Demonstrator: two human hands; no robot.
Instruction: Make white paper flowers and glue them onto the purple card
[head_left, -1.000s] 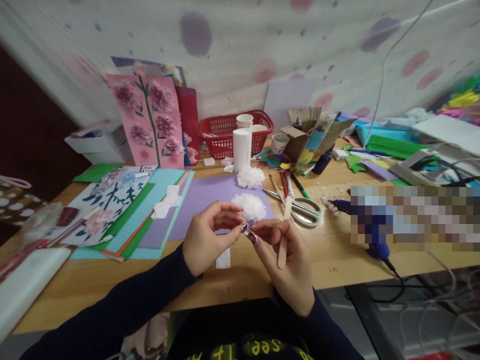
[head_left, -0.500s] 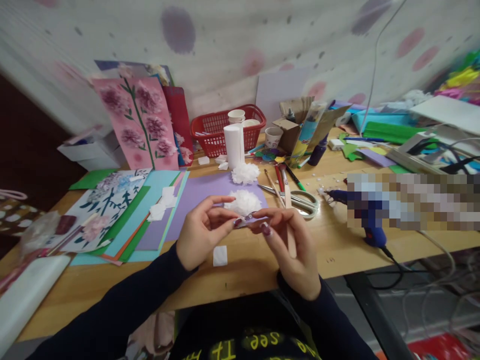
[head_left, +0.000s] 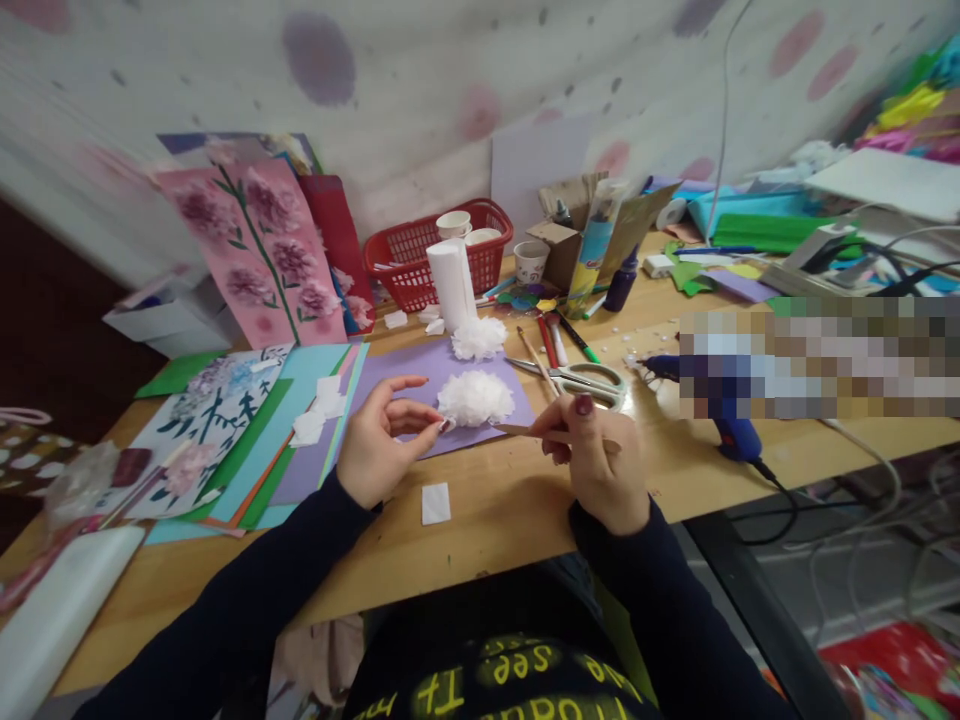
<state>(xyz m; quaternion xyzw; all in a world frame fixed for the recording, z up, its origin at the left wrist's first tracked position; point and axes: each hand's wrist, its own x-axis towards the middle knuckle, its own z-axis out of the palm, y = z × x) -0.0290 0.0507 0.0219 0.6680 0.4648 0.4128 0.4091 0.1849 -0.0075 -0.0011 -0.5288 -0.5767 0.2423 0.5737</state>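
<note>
At frame centre, I note my right hand pinching a wooden stick, long axis pointing left toward the tissue flower; left hand nearer, fingertips pressed together on its edge.

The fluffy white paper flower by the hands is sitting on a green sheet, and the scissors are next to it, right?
Not quite. In the head view the white paper flower sits on a purple sheet, not green. The scissors do lie next to it.
</note>
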